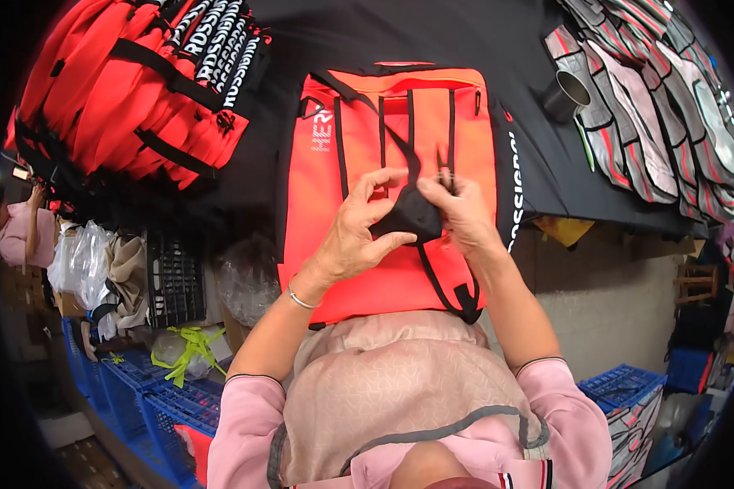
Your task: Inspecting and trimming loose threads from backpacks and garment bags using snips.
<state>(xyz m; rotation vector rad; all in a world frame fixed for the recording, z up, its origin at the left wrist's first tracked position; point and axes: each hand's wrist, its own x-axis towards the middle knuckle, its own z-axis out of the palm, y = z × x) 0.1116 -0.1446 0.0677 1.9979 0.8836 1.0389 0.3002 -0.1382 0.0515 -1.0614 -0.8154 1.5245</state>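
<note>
A red-orange bag [359, 277] with black trim and black straps lies in front of me, its near end against my lap. My left hand [357, 220] holds a black fabric strap piece [412, 213] between curved fingers and thumb, raised over the bag's middle. On the other side of that piece, my right hand [467, 218] is closed, its thumb by the black fabric. Out of its top stick the dark pointed blades of what look like thread snips [444, 160], partly blurred. A loose black strap [436, 277] hangs from the piece toward the bag's near end.
Red bags with black straps [130, 98] are piled at the far left of the black-covered table [318, 33]. Grey and pink strap pieces [628, 114] lie at the right, beside a metal cup [566, 96]. Blue crates [159, 407] stand below left; another person [26, 232] is at far left.
</note>
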